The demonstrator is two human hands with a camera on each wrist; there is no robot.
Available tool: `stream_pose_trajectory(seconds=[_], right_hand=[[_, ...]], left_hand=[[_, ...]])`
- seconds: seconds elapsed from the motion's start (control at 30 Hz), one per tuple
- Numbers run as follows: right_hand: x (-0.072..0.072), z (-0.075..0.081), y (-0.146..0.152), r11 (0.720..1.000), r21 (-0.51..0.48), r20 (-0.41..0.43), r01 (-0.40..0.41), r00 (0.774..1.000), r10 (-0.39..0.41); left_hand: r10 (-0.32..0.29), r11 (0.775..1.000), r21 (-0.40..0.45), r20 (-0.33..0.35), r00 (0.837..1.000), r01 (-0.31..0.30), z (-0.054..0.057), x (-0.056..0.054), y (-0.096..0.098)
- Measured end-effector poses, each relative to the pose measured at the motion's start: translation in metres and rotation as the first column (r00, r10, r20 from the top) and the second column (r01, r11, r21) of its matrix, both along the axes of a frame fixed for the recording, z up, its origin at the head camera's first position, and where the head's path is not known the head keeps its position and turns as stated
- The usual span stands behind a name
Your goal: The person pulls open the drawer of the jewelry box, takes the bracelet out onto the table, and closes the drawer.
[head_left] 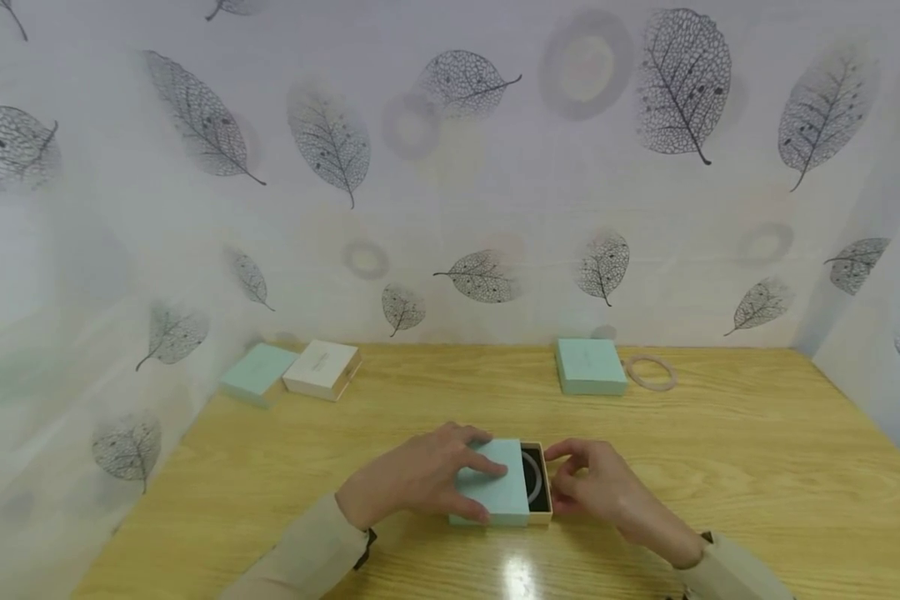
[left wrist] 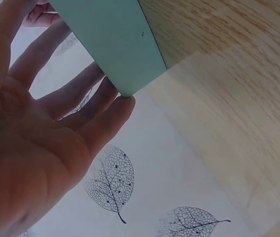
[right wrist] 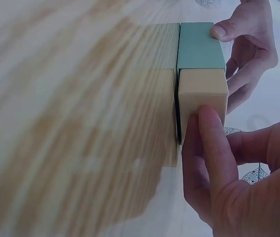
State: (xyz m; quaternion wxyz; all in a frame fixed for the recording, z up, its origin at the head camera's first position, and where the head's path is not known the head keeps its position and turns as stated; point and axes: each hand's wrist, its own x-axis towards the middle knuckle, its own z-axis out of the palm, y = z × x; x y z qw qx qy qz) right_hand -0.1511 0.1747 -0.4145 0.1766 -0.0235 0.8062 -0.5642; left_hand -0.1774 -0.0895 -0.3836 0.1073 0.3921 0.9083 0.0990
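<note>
In front of me lies a mint-green slide box (head_left: 506,492), its cream inner tray (right wrist: 202,84) partly out of the right end of the sleeve. On the tray's black lining sits a pale bangle (head_left: 534,477), half covered by the sleeve. My left hand (head_left: 427,471) grips the sleeve, with the thumb along the near side and a finger lying across the top. Fingertips of my right hand (head_left: 596,487) press against the end face of the tray; the hand's other fingers are bent.
At the back right of the wooden table (head_left: 720,450) stands another mint box (head_left: 591,367) beside a pinkish bangle (head_left: 652,372). Back left, a mint box (head_left: 258,372) and a white box (head_left: 322,369) sit side by side. A leaf-patterned cloth (head_left: 480,192) hangs behind the table.
</note>
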Motion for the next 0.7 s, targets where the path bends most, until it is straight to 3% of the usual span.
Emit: stream_pose_trajectory(seconds=[0.5,0.7], right_hand=[[0.000,0.000,0.011,1.000,0.007,-0.021,-0.018,1.000,0.018],[0.001,0.002,0.014,1.000,0.020,-0.007,0.006,1.000,-0.006]], left_hand=[[-0.025,1.000,0.009,-0.021,0.999,0.025,-0.004,-0.001,-0.002],[-0.022,0.999,0.029,0.001,1.000,0.022,-0.004,-0.002,-0.002]])
